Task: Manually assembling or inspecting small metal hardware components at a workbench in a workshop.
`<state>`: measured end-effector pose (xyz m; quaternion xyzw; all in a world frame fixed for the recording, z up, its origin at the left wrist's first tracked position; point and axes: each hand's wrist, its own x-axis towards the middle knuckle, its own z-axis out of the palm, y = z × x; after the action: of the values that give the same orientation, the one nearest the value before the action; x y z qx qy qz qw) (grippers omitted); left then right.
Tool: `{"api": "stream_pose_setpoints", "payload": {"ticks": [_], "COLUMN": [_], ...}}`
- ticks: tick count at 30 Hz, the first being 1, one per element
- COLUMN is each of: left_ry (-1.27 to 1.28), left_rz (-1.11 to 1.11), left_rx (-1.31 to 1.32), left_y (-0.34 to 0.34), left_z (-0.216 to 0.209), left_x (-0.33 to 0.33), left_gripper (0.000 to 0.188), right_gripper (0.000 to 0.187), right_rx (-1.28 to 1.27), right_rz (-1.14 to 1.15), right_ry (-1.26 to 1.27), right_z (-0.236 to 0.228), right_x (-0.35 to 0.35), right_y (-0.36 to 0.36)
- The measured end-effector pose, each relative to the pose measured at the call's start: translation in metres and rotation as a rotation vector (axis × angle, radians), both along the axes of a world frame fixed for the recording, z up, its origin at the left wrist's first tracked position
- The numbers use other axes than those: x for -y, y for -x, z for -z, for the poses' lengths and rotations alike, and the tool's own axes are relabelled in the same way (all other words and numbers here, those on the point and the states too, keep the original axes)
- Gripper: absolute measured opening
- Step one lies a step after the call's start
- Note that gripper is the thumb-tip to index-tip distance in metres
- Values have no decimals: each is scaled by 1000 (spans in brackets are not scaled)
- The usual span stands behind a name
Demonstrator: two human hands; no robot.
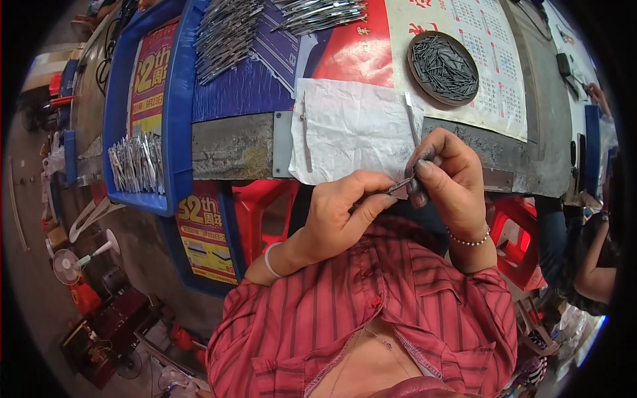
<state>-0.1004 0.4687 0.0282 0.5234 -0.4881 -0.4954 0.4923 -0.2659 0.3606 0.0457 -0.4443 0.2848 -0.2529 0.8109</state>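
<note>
My left hand (342, 215) is closed, pinching a small, thin metal piece (401, 184) between thumb and fingertips. Over its other end, my right hand (454, 176) is closed too, its dark-smudged thumb and forefinger meeting on the piece. Both hands are just off the table's near edge, in front of a crumpled white sheet (355, 129). On the sheet's left part lies a slim metal strip (307, 146). Another strip (413, 113) stretches from the sheet's right side toward my right fingers; whether they touch it, I cannot tell.
A round dish (454, 103) of dark thin pins stands at the right. Metal strips are heaped (229, 36) at the back left, with another heap (322, 13) beside them. A blue tray (180, 126) holds silver pieces (138, 166). Another person's hand (597, 99) shows far right.
</note>
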Motion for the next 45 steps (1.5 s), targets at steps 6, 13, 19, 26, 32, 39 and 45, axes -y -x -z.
{"api": "stream_pose_setpoints", "payload": {"ticks": [6,13,19,26,32,39,45], "left_ry": [515,466,87,-173,-110,398,299], "left_rz": [-199,-135,30,155,48,-133,-121], "left_rx": [570,483,27,-404,-299,338,236], "left_y": [3,-1,-7,-9,-6,0,-1], "left_z": [8,8,-1,2,3,4,4], "left_x": [-1,-4,-11,-14,-16,-12,-14], "left_gripper": [25,21,14,14,13,15,18], "right_gripper": [10,9,11,14,13,12,12], "right_rx": [-72,-93,4,59,4,-108,-151], "right_rz": [91,108,85,77,73,11,37], "right_ry": [185,212,51,-55,22,103,165], "right_z": [-2,0,3,3,2,-1,1], "right_x": [-19,-29,-27,-28,-29,-31,-36], "right_y": [-1,2,4,0,-1,1,2]}}
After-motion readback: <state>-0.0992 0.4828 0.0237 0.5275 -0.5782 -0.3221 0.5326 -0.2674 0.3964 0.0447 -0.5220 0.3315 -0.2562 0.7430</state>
